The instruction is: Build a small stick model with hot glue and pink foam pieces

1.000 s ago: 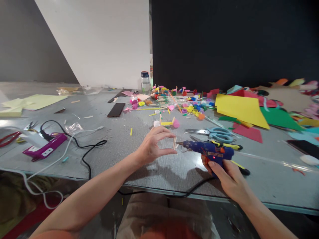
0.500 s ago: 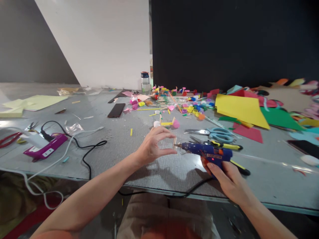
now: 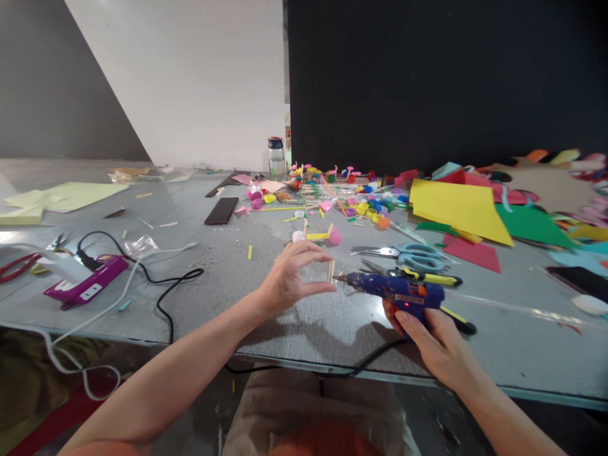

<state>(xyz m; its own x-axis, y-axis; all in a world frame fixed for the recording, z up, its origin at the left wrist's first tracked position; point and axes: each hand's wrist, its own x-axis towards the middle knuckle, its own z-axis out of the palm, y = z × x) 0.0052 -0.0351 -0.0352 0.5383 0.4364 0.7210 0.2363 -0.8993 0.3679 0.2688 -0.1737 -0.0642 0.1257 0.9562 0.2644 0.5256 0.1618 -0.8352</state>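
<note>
Beside the scissors (image 3: 420,256), the right hand (image 3: 439,339) grips the gun (image 3: 396,288); the left (image 3: 292,275) pinches a stick (image 3: 331,272).

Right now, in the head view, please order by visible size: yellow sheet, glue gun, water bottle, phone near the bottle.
Yellow sheet
Glue gun, partly covered by the right hand
Water bottle and phone: too alike to rank

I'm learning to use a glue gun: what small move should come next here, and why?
Probably ease the nozzle along the small stick, clear of the fingertips. The left hand pinches the stick near its ends, while the right hand grips the glue gun, its tip beside the stick's middle. Whether they touch, I can't tell.
</note>
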